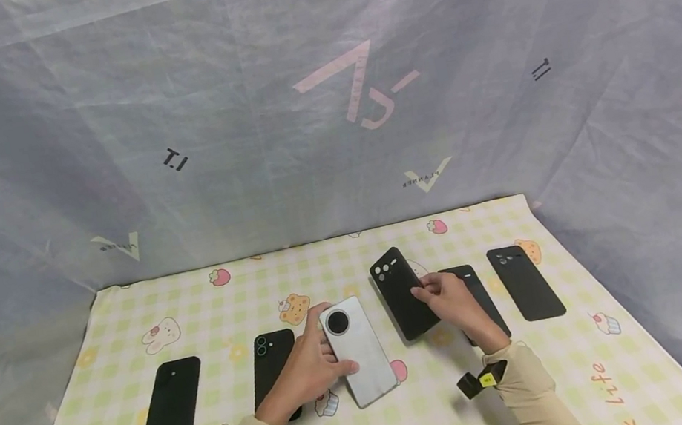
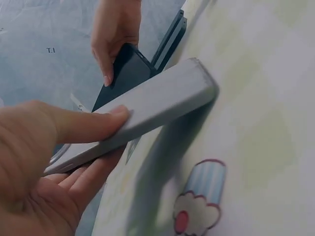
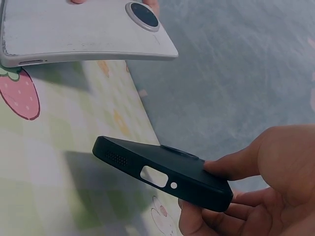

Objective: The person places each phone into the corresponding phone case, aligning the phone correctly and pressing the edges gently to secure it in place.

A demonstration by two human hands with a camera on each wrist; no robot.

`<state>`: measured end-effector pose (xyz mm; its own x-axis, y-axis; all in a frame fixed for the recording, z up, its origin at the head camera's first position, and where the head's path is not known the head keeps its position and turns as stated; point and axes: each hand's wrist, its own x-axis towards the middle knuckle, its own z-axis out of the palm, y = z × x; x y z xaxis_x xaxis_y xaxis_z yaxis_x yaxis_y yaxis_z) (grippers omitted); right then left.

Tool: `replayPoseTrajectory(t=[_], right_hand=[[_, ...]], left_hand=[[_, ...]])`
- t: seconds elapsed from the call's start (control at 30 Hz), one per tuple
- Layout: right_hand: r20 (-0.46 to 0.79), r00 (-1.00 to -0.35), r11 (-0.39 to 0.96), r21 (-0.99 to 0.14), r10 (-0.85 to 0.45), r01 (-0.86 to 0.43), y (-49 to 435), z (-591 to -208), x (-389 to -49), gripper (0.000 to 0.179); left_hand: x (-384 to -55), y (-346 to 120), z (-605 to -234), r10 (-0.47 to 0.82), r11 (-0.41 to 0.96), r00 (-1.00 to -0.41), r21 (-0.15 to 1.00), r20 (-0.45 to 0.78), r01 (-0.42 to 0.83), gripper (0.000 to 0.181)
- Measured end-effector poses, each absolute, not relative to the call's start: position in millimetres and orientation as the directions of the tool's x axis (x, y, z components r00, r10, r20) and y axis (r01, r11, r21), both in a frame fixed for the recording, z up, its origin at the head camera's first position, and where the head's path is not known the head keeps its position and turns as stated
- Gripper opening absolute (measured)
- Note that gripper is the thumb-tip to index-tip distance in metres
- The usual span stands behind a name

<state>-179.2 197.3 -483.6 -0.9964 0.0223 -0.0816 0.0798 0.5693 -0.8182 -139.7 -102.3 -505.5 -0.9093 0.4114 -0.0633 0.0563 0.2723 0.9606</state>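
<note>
My left hand [image 1: 315,363] grips a white phone [image 1: 364,351] by its left side, thumb on the back and fingers beneath. The phone's round black camera faces up, and in the left wrist view it is held above the cloth. My right hand [image 1: 453,299] pinches a black phone case [image 1: 404,296] along its right edge, also lifted off the table. Camera holes show at the case's top, and the right wrist view shows a port cutout in its end. Case and phone are apart, side by side.
A black phone [image 1: 272,367] with two lenses lies partly under my left forearm. Another black phone or case [image 1: 171,410] lies at far left. Right of the held case lie a dark phone or case [image 1: 484,297], partly hidden by my right hand, and a black one [image 1: 525,283]. Grey curtains [image 1: 275,141] surround the table.
</note>
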Motion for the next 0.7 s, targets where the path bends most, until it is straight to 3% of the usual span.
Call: replayPoseTrajectory(t=[0.1, 0.3, 0.5, 0.7], right_hand=[[-0.075, -0.997, 0.576, -0.814, 0.024, 0.075, 196.9, -483.7, -179.7, 0.036], [-0.054, -0.998, 0.6, -0.798, 0.023, 0.057, 195.7, -484.7, -181.1, 0.035], [-0.049, -0.999, 0.601, -0.798, 0.017, 0.049, 194.3, -486.5, -182.2, 0.034], [-0.05, -0.999, 0.591, -0.805, 0.008, 0.045, 193.2, -485.6, -182.3, 0.034]], left_hand=[[-136.3, -101.5, -507.7, 0.368, 0.259, -0.925, 0.966, -0.093, 0.006, 0.103], [-128.2, -98.5, -514.0, 0.296, 0.255, -0.953, 0.967, -0.069, 0.009, 0.079], [-114.7, -92.6, -516.5, 0.24, 0.262, -0.971, 0.963, 0.002, 0.066, 0.078], [-108.9, -88.5, -517.4, 0.22, 0.215, -0.975, 0.976, -0.009, 0.04, 0.076]])
